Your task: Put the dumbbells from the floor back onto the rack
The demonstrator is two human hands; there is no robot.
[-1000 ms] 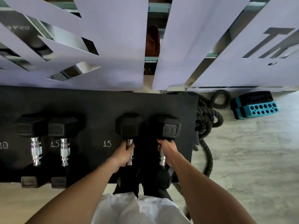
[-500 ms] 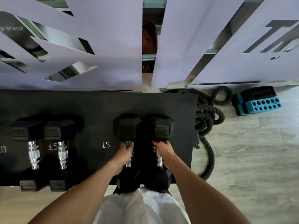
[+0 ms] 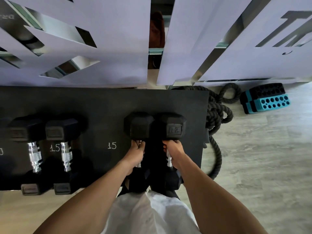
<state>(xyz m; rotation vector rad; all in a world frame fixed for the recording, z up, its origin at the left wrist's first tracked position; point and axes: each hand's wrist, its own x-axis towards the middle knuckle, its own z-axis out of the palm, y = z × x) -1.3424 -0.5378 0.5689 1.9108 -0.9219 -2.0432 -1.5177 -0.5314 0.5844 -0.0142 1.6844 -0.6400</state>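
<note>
On the black rack (image 3: 101, 105), two dumbbells lay with long axes running twelve to six o'clock. Your left hand (image 3: 135, 153) curled tight round the left dumbbell (image 3: 138, 126); at three o'clock, heads touching, your right hand (image 3: 173, 152) gripped the right dumbbell (image 3: 172, 128).

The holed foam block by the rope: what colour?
Teal on top, black sides; foam block, head view.

Two black hex dumbbells (image 3: 156, 127) side by side over black rack (image 3: 104, 105).
</note>
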